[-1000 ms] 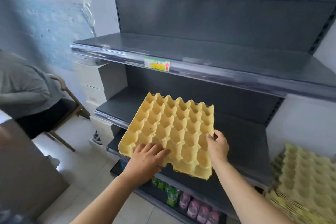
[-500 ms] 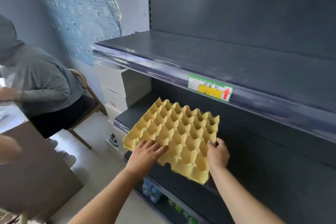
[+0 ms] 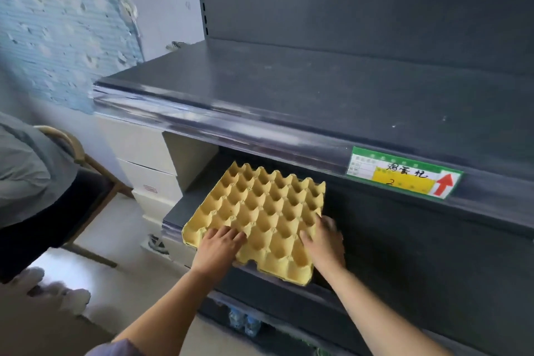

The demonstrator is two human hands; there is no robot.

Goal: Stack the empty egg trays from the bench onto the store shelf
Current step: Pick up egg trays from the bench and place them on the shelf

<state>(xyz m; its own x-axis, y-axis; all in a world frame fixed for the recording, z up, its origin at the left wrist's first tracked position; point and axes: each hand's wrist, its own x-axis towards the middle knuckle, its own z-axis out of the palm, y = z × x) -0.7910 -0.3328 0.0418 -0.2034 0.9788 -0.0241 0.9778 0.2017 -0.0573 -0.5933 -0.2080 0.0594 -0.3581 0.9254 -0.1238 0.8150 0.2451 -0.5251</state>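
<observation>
Yellow egg tray (image 3: 260,211) was held by the right grip (image 3: 323,243) at its 3 o'clock edge, thumb on top, fingers curled round. Left grip (image 3: 216,246) lay flat-fingered on the 7 o'clock corner, thumb hidden. Tray was over the middle shelf (image 3: 179,211), near edge overhanging the front; contact unclear. Price label (image 3: 404,172) at 2 o'clock on upper shelf (image 3: 289,89) lip.
</observation>
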